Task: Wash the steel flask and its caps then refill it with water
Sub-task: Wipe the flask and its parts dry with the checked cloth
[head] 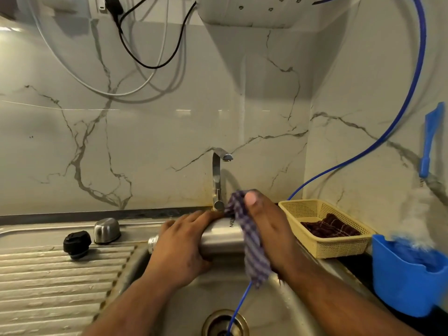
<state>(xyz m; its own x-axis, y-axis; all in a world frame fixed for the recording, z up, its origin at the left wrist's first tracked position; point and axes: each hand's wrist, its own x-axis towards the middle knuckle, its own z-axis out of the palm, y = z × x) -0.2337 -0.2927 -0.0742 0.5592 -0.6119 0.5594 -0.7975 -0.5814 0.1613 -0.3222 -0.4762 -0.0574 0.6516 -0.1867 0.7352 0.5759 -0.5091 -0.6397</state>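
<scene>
Sink [286, 309]: a blue tube [238, 304] runs into its drain.
Left hand [179, 248]: wrapped round the flask [221, 238] near its neck.
Right hand [269, 236]: clutches a checked cloth [252, 248] against the flask.
Flask: sideways over the sink, neck pointing left.
Caps: black cap [77, 243] and steel cap [107, 230] on the drainboard [48, 287], just left of the flask.
Tap [218, 180]: behind the hands.

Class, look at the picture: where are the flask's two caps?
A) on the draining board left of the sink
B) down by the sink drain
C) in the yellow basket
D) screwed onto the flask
A: the black cap and the steel cap sit side by side on the draining board.
</scene>
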